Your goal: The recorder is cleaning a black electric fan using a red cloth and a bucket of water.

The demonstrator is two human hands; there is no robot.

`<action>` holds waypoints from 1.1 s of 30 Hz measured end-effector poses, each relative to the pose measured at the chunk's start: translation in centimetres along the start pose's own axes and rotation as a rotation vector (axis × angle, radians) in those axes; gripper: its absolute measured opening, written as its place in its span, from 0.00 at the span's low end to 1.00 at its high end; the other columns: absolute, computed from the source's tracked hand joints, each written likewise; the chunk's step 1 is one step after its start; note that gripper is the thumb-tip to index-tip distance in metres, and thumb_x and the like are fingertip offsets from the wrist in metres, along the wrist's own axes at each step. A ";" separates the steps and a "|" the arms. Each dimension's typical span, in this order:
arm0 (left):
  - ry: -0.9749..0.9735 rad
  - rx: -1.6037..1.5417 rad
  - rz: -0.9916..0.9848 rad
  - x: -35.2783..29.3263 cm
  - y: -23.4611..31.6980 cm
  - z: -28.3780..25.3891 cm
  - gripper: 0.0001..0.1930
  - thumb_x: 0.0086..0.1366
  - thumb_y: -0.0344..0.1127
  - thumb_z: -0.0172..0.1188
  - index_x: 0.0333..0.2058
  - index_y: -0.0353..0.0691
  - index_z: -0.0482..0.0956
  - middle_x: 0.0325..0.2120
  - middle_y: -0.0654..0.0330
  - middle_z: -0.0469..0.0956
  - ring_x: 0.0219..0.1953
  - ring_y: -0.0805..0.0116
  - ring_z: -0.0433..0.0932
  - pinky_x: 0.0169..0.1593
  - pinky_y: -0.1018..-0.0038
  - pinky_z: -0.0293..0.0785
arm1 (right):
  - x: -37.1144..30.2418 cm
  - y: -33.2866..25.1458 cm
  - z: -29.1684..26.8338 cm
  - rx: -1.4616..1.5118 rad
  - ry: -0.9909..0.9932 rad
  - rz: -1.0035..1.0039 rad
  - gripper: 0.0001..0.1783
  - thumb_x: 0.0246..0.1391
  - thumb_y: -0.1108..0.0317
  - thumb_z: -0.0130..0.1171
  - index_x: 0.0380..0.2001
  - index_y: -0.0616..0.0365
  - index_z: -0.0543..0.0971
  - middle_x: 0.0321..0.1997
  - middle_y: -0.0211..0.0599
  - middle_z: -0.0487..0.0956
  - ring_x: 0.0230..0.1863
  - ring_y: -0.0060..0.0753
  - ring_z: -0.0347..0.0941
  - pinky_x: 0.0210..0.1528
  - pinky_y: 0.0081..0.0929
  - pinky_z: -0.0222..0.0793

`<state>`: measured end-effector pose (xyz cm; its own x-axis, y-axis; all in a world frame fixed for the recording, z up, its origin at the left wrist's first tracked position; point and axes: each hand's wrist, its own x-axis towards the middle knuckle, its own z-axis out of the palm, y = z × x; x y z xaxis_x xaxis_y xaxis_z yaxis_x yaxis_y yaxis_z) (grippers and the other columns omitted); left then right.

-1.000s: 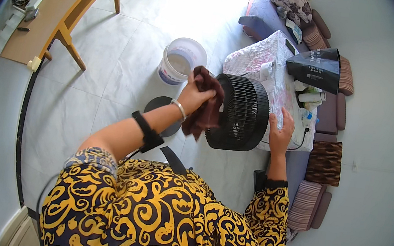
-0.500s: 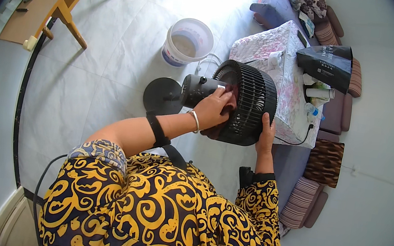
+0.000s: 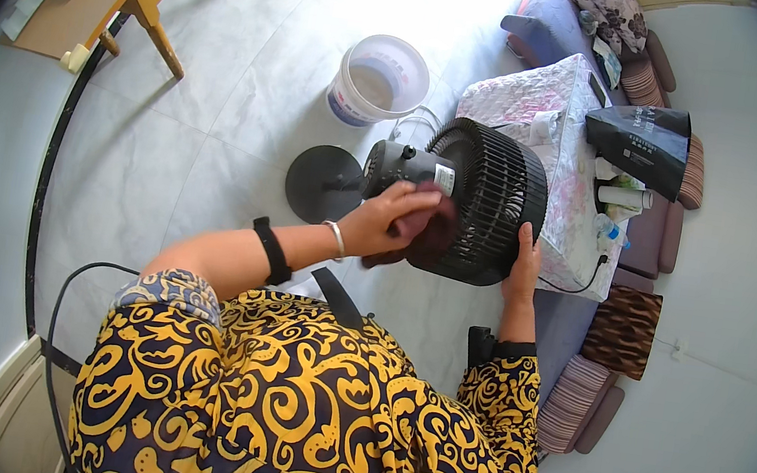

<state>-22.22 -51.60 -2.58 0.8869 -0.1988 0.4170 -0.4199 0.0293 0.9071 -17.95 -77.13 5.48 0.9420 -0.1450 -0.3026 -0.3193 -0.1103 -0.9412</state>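
Observation:
A black standing fan point(image 3: 500, 196) is in front of me, its caged head turned to the right and its round base point(image 3: 315, 191) on the floor. My left hand point(image 3: 383, 218) is closed on a dark maroon cloth point(image 3: 426, 226), held at the back of the fan's cage just below the motor housing point(image 3: 398, 168). The cloth hangs down under my fingers. With my right hand point(image 3: 522, 266) I grip the lower right rim of the cage, thumb up along its side. The fingers behind the rim are hidden.
Beyond the fan stands a white bucket point(image 3: 345, 96). At right, a table with a quilted floral cover point(image 3: 515, 91) bears a black bag point(image 3: 643, 143) and a water bottle point(image 3: 610, 230). A sofa with cushions point(image 3: 622, 329) lines the wall. A wooden table point(image 3: 91, 7) stands far left.
My left hand with the cloth has drawn back left and down from the cage, baring a white label on the motor housing. My right hand keeps its hold on the rim.

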 end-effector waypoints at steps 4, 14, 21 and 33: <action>0.144 -0.072 -0.100 2.8 0.5 2.5 0.31 0.46 0.23 0.56 0.53 0.40 0.64 0.48 0.47 0.62 0.50 0.48 0.64 0.53 0.68 0.62 | -0.2 -0.2 0.7 0.060 -0.054 -0.006 0.26 0.53 0.52 0.54 0.47 0.61 0.69 0.46 0.33 0.72 0.46 0.27 0.67 0.49 0.24 0.62; -0.249 0.277 -0.114 -5.0 -3.9 2.9 0.37 0.40 0.24 0.63 0.53 0.50 0.66 0.47 0.52 0.65 0.46 0.50 0.68 0.49 0.65 0.68 | 0.0 0.0 0.5 0.093 -0.054 0.020 0.24 0.53 0.54 0.54 0.46 0.61 0.69 0.45 0.34 0.72 0.45 0.27 0.68 0.48 0.24 0.64; 0.071 0.645 0.073 0.5 4.7 -0.3 0.33 0.41 0.29 0.62 0.51 0.48 0.67 0.46 0.53 0.67 0.39 0.57 0.72 0.36 0.69 0.74 | -0.8 -0.4 0.9 0.090 0.029 0.021 0.24 0.53 0.54 0.55 0.45 0.61 0.70 0.44 0.33 0.73 0.43 0.27 0.69 0.47 0.23 0.64; -0.091 1.033 0.217 2.8 0.9 3.3 0.13 0.51 0.32 0.51 0.37 0.38 0.76 0.42 0.53 0.69 0.35 0.61 0.74 0.24 0.79 0.74 | -0.4 -0.5 1.1 0.072 0.062 -0.041 0.21 0.53 0.55 0.55 0.42 0.60 0.72 0.41 0.31 0.74 0.41 0.23 0.69 0.44 0.20 0.64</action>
<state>-20.79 -55.36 -0.80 0.7732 -0.3631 0.5199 -0.5655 -0.7657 0.3063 -18.02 -75.97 5.88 0.9452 -0.2025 -0.2559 -0.2704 -0.0470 -0.9616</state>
